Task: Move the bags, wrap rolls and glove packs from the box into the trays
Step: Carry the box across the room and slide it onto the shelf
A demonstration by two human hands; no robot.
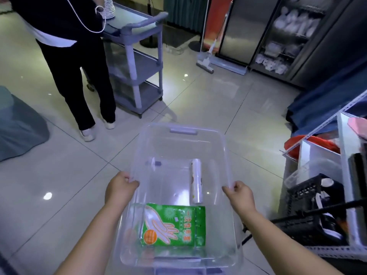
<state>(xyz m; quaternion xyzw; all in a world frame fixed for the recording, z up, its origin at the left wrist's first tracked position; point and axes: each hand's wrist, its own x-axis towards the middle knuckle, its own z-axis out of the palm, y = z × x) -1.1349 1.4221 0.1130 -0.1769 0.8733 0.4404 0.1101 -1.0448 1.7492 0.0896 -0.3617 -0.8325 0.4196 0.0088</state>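
Note:
I hold a clear plastic box (179,142) in front of me above the tiled floor. My left hand (119,188) grips its left rim and my right hand (241,194) grips its right rim. Inside, a green glove pack (174,225) printed with a hand lies flat at the near end. A white wrap roll (195,181) lies lengthwise just beyond it, toward the right wall. The far half of the box holds nothing I can see.
A person in dark trousers (77,76) stands at the left beside a grey three-shelf cart (137,56). A white shelf rack (345,175) with white trays and a black crate (309,211) stands at the right. A mop (205,64) leans by a steel cabinet ahead.

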